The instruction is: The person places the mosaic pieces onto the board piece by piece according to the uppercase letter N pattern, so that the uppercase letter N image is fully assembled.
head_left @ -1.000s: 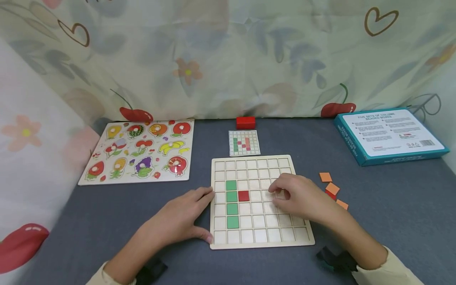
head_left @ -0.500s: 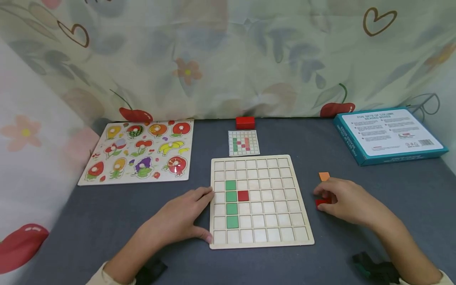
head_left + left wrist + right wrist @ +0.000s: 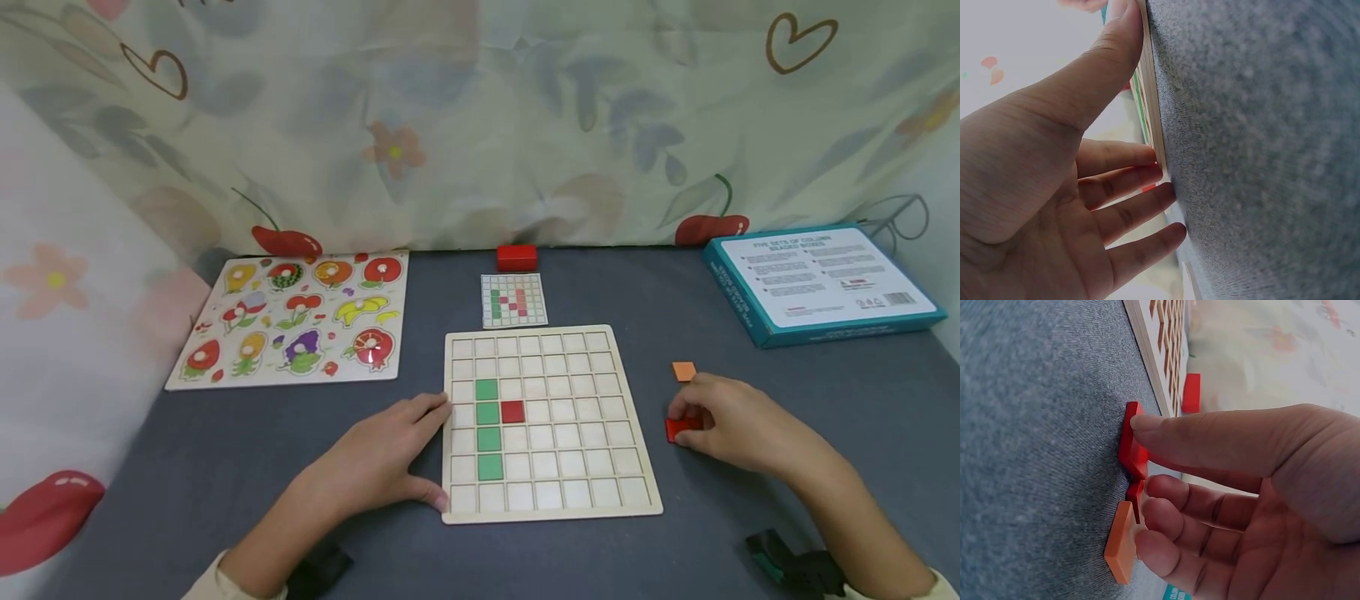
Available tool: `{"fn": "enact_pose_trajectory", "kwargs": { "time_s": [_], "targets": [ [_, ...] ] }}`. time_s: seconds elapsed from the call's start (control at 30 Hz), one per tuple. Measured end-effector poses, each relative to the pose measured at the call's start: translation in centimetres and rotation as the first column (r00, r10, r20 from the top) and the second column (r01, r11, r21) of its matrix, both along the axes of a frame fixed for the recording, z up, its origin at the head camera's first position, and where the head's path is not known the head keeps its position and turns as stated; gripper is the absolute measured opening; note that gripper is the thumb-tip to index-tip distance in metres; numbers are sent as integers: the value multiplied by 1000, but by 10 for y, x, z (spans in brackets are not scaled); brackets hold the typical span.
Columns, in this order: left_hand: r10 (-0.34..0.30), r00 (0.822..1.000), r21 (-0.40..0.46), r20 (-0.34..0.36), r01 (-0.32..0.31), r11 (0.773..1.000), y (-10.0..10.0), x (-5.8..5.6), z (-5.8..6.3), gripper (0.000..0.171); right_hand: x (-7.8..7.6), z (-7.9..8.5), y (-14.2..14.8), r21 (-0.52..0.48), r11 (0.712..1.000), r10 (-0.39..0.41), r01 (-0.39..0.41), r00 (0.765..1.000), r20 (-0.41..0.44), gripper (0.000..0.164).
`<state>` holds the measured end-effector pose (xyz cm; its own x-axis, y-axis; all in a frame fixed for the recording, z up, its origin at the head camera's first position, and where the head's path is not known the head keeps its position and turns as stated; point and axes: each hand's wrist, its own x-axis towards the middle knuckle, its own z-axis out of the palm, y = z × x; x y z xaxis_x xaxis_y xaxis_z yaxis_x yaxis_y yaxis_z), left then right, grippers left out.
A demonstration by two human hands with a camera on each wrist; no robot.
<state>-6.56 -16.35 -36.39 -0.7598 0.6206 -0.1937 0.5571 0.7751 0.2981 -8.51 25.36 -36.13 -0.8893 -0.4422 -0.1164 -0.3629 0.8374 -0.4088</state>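
A square wooden grid board (image 3: 547, 504) lies on the cloth, with a column of several green tiles (image 3: 489, 438) and one red tile (image 3: 512, 412) in its cells. Along its left edge rests my left hand (image 3: 378, 454), thumb at the near corner and fingers extended further up. To the right of the board, my right hand (image 3: 738, 425) pinches a second red tile (image 3: 1130, 440) between thumb and index finger, low at the cloth. Beside that tile, another red tile (image 3: 1136, 497) and an orange tile (image 3: 1121, 544) sit by the curled fingers. Another orange tile (image 3: 683, 372) lies beyond the hand.
Behind the board are a small pattern card (image 3: 532, 287) and a red block (image 3: 517, 258). A fruit puzzle board (image 3: 277, 379) lies at the left, and a teal box (image 3: 840, 279) at the back right. A patterned curtain (image 3: 480, 167) closes off the back.
My right hand has moved right, off the board to the loose tiles, and has taken hold of a red one there. My left hand stays at the board's edge.
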Motion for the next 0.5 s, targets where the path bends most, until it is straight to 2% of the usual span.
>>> {"fn": "enact_pose_trajectory", "kwargs": {
  "time_s": [0.2,0.5],
  "targets": [
    [4,1000,-9,4,-4,1000,1,0,0,108,0,1,-1,-35,999,-6,7,999,40,25],
    [19,1000,-14,17,-18,1000,2,-1,-1,110,1,2,-3,-65,998,-13,22,991,133,23]
  ]
}}
